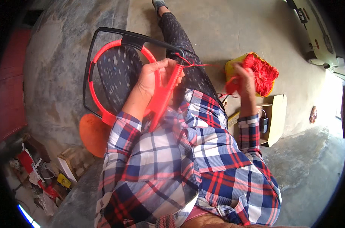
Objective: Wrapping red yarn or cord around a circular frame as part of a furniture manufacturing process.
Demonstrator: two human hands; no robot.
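My left hand (154, 76) grips a red racket-shaped frame (104, 68) at the neck, where its red handle (163, 100) runs down toward my chest. The frame's hoop rests against a black metal frame (89, 57) over my lap. A thin red cord (203, 65) stretches from the neck of the red frame to my right hand (244, 80). That hand is closed on the cord beside a large bundle of red cord (264, 74), which lies in a yellow container (233, 67) on the floor.
Concrete floor (225, 26) all around. An open cardboard box (273, 117) with a small dark device stands right of my arm. An orange round object (93, 133) lies by my left elbow. Scrap and wooden pieces (47, 171) pile at lower left. A pale vehicle (316, 34) stands upper right.
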